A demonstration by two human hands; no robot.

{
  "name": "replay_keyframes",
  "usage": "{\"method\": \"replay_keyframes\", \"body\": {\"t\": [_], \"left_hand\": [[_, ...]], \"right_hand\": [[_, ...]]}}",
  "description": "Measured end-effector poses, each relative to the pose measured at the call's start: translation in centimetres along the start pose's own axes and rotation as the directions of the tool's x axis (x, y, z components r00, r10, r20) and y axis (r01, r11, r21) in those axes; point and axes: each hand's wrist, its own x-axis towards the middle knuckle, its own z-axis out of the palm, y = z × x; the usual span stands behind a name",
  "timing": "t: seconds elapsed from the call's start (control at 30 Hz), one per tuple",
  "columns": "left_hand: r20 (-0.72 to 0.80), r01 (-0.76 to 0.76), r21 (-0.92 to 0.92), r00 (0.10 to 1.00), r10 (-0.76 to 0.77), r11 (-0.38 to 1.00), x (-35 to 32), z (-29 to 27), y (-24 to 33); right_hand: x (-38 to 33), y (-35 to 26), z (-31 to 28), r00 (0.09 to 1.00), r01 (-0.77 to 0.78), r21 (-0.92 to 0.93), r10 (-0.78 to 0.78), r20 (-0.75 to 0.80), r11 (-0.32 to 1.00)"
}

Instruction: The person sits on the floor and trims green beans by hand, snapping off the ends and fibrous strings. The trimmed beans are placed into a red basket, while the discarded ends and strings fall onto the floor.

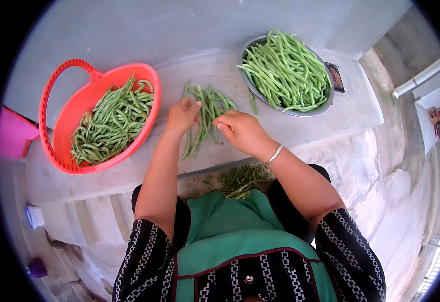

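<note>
My left hand (181, 115) rests on the small loose bunch of long green beans (206, 117) that lies on the grey concrete ledge (330, 118) in front of me; its fingers (193, 106) are stretched forward and close together, their tips pressing on the upper left of the bunch rather than wrapped around any pod. My right hand (242, 132), with a thin silver metal bangle (274, 154) at the wrist, sits just beside the bunch on its right. Its fingers (221, 124) are curled together and pinch the bunch's right edge, though I cannot tell exactly which pod they grip.

The bunch lies between my two hands, roughly midway along the ledge, with its pods running away from me. To my left, well apart from it, stands a round orange-red plastic basket with a loop handle (66, 118), holding a heap of green beans (111, 123). Beyond my right hand, near the far edge, stands a round shiny steel bowl (325, 100) piled with more long green beans (285, 70). A small dark flat rectangular object (335, 77) lies touching the bowl's right rim. Just below the ledge, near my green apron (235, 231), lies a scatter of small green trimmings (240, 180).
</note>
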Motion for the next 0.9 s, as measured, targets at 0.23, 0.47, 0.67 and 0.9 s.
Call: {"method": "replay_keyframes", "body": {"t": [0.23,0.47,0.67,0.9], "left_hand": [[0.099,-0.211,0.073,0.974,0.203,0.975,-5.4,-2.9,0.0],[-0.281,-0.28,-0.048,0.925,0.256,0.959,-9.1,-13.2,1.1],[-0.404,-0.256,-0.733,0.909,-0.102,0.63,-6.1,-19.7,1.4],[-0.436,-0.358,-0.883,0.865,-0.249,0.304,-4.7,-22.8,-0.4]], "right_hand": [[0.9,-1.2,3.7,0.866,0.06,-0.051,-0.027,0.499,0.997],[12.0,-10.5,6.0,0.81,0.221,0.023,-0.197,0.552,0.975],[24.3,-8.5,17.5,0.865,0.358,-0.208,-0.239,0.442,0.91],[28.0,-4.5,25.2,0.816,0.445,-0.432,-0.157,0.557,0.784]]}}
